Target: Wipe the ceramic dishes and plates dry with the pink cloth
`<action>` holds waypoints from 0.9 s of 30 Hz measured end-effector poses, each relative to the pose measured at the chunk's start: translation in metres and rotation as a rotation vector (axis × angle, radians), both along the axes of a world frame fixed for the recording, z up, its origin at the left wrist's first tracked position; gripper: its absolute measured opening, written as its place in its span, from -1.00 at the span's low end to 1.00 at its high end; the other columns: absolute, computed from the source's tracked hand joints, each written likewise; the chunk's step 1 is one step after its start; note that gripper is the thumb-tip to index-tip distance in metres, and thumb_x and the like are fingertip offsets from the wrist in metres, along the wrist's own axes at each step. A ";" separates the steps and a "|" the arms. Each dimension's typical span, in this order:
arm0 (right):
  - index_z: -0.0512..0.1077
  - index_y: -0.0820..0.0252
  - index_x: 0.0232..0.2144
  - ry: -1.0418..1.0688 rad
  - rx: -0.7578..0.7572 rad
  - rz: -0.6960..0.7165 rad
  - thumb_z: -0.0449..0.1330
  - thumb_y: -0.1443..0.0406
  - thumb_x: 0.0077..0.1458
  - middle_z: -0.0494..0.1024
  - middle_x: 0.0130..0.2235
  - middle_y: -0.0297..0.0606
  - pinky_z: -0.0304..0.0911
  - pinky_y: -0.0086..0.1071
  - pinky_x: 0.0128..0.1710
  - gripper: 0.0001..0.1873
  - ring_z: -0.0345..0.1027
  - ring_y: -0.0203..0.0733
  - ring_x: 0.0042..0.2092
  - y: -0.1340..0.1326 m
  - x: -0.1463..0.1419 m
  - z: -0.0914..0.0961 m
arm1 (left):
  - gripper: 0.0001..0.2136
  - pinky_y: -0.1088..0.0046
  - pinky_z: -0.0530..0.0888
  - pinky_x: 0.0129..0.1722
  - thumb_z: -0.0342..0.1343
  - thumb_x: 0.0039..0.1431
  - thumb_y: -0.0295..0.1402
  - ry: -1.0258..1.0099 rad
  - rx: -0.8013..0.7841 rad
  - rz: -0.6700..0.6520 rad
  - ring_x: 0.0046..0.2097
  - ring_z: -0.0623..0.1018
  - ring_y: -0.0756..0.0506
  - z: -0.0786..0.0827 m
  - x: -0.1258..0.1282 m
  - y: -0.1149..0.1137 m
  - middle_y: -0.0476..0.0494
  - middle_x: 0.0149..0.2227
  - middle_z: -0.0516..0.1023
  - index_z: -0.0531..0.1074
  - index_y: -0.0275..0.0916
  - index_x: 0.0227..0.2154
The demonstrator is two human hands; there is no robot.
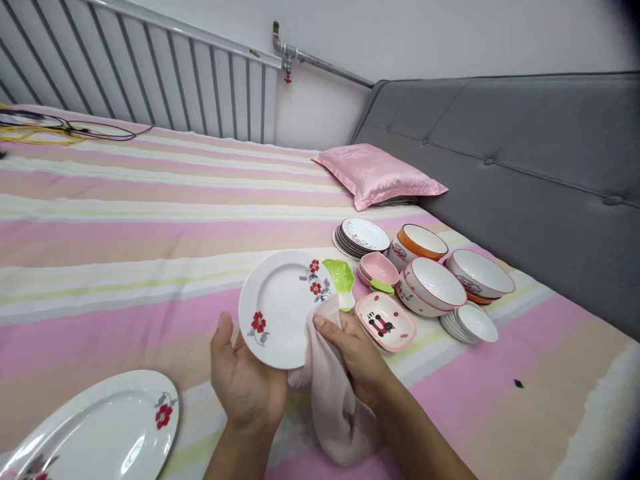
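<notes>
My left hand [245, 383] grips the lower edge of a round white plate [280, 303] with red flowers, thumb on its rim. My right hand [357, 353] is closed on a pale pink cloth [333, 400] and presses it against the plate's right edge. The cloth hangs down between my wrists. Both are held above a striped bed.
A large oval white platter [100, 427] with red flowers lies at lower left. To the right sit a green leaf dish [340, 275], a pink cat dish [385, 321], stacked plates [361, 237], several bowls [433, 285] and small saucers [473, 323]. A pink pillow [375, 175] lies by the grey headboard [525, 167].
</notes>
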State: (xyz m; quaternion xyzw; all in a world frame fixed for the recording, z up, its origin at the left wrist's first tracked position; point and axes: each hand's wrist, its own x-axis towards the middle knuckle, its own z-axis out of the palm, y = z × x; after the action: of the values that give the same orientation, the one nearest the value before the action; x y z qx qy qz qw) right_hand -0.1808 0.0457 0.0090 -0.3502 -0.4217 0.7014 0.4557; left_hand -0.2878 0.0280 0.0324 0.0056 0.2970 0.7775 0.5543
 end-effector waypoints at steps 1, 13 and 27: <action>0.40 0.22 -0.12 0.016 -0.031 0.029 0.18 0.20 0.04 0.53 -0.13 -0.19 0.25 -0.22 -0.04 -0.65 0.40 -0.11 -0.10 0.001 0.002 0.001 | -0.59 0.29 0.47 -0.15 -0.01 0.02 -0.06 -0.028 -0.007 -0.031 -0.19 0.55 -0.18 -0.001 0.000 0.000 -0.16 -0.29 0.59 0.51 -0.26 -0.24; 0.39 0.19 -0.08 -0.181 -0.025 0.288 0.17 0.10 0.04 0.54 -0.19 -0.21 0.27 -0.20 -0.10 -0.58 0.41 -0.09 -0.12 0.003 0.020 0.007 | -0.50 0.17 0.48 -0.21 -0.07 0.01 0.07 -0.282 -0.075 -0.095 -0.28 0.57 -0.22 -0.017 -0.009 0.003 -0.19 -0.35 0.60 0.49 -0.20 -0.20; 0.40 0.15 -0.24 -0.377 0.096 -0.150 0.17 0.20 0.05 0.45 -0.38 -0.36 0.22 -0.48 -0.38 -0.78 0.32 -0.31 -0.36 0.012 0.063 0.033 | -0.44 -0.22 0.22 -0.03 0.06 -0.09 0.03 -0.164 -0.014 -0.074 0.02 0.39 -0.42 -0.036 -0.025 0.008 -0.36 -0.05 0.46 0.40 -0.25 -0.08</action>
State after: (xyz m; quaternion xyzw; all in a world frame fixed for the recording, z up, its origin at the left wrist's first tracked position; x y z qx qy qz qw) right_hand -0.1182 0.0581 0.0419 -0.4836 -0.5051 0.5664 0.4360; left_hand -0.3127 0.0362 -0.0032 -0.0510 0.2553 0.7522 0.6053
